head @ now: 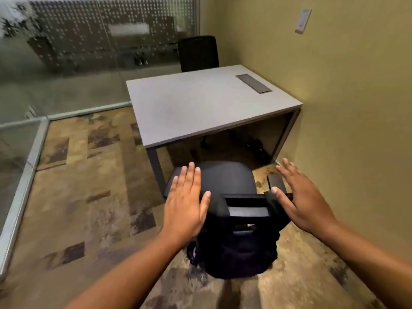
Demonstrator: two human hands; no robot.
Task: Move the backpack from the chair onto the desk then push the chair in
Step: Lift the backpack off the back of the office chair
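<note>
A black office chair (227, 181) stands in front of the grey desk (200, 103), its seat facing the desk and its backrest top (245, 206) toward me. A black bulky shape with strap loops (234, 257) sits low behind the backrest and looks like the backpack; its outline merges with the chair. My left hand (187, 204) hovers flat over the chair's left side, fingers apart, holding nothing. Over the right armrest (276, 181), my right hand (301, 197) is spread the same way and holds nothing.
A second black chair (198, 53) stands behind the desk. A dark cable hatch (254, 83) is set in the desk's far right corner. A yellow wall (356, 130) runs along the right, glass partitions (66, 63) along the left and back. Patterned carpet (89, 197) covers the floor.
</note>
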